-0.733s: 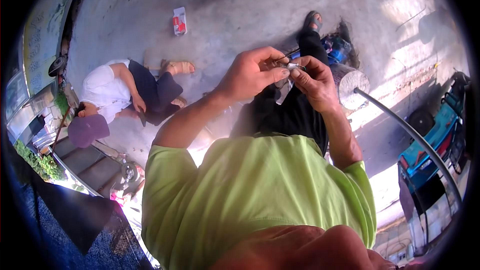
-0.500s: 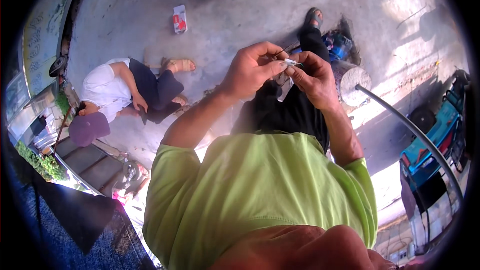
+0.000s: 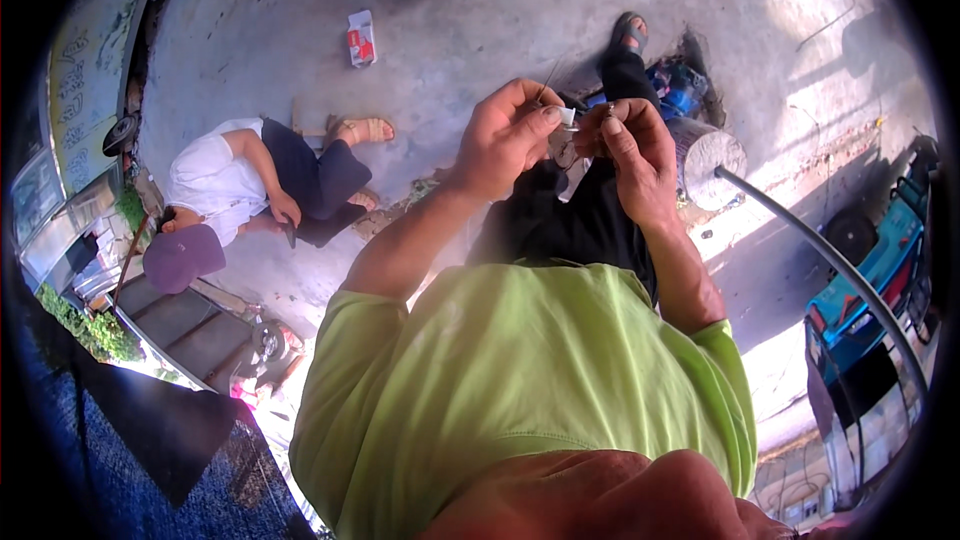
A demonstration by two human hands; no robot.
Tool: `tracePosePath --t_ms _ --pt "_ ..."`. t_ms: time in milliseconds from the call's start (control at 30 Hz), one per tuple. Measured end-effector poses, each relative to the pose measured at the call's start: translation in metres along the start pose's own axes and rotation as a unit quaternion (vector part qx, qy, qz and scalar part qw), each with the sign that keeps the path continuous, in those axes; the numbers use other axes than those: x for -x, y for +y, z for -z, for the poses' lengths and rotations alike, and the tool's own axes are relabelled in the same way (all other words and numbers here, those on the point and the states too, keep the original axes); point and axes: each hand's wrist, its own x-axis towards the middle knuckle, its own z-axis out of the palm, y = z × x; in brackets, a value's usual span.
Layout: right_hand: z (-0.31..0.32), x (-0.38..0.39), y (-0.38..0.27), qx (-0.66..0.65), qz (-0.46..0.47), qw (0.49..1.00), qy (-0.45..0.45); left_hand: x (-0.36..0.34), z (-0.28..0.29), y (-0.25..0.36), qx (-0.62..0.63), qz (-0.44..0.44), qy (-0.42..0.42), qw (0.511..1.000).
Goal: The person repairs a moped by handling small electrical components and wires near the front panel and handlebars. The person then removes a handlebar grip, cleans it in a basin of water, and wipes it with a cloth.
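In front of my lap, my left hand [image 3: 503, 143] pinches a small white piece [image 3: 567, 116] between thumb and forefinger. A thin dark wire [image 3: 549, 82] sticks up from behind those fingers. Close by on the right, my right hand [image 3: 640, 152] is closed, its thumb pressed toward the forefinger. A tiny dull bit [image 3: 611, 110] shows at its fingertips, too small to name. A narrow gap separates the two hands. Whether a wire links the two pieces I cannot tell.
A person in a purple cap [image 3: 184, 258] sits low at the left. A red and white box [image 3: 361, 39] lies on the concrete floor [image 3: 480, 30]. At the right stand a round stump-like block [image 3: 714, 170], a curved grey pole [image 3: 825, 255] and a blue folding chair [image 3: 868, 265].
My hands have moved slightly apart. The white piece, earlier between both hands' fingertips, now stays in my left fingers. The other person's hand has shifted a little.
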Motion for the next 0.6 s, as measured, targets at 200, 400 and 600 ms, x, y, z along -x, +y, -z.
tracePosePath --t_ms 200,400,600 --pt "0.012 -0.003 0.004 -0.023 -0.002 0.996 -0.080 -0.003 -0.007 0.011 -0.072 -0.003 -0.027 0.997" --pt "0.019 0.004 -0.008 -0.075 -0.042 0.995 -0.056 -0.002 -0.026 0.032 -0.212 -0.088 -0.049 0.972" --pt "0.035 0.000 -0.017 -0.238 -0.049 0.961 -0.129 0.010 -0.033 0.065 -0.470 -0.277 -0.081 0.834"
